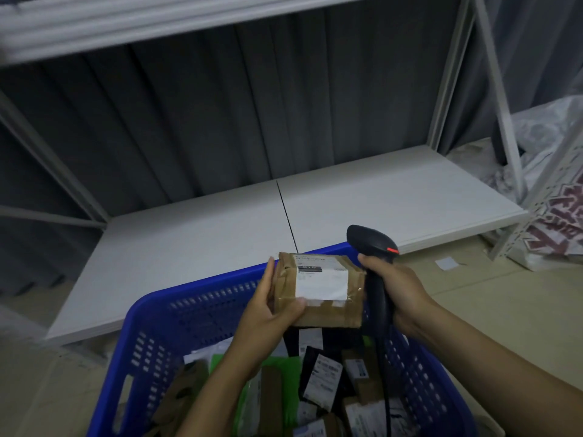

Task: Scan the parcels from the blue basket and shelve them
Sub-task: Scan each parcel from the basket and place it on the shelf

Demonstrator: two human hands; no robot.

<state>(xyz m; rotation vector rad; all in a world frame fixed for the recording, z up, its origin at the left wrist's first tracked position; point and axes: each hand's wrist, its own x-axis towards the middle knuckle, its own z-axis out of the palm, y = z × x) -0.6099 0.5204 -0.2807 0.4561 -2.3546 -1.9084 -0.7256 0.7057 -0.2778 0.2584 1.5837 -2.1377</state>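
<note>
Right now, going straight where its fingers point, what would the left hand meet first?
The left hand would probably clear the blue basket's far rim and meet the white shelf board; depth unclear.

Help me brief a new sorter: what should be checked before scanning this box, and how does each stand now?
1. Parcel secure: ok, the left hand grips the cardboard parcel over the blue basket.
2. Label exposed: ok, the white label faces up, thumb only at its corner.
3. Scanner in hand: ok, the right hand grips the scanner handle.
4. Scanner aimed: not ok, its head points past the parcel toward the shelf.
5. Barcode legible: cannot tell, print is blurred.
6. Shelf room: ok, the board behind shows bare.
</note>
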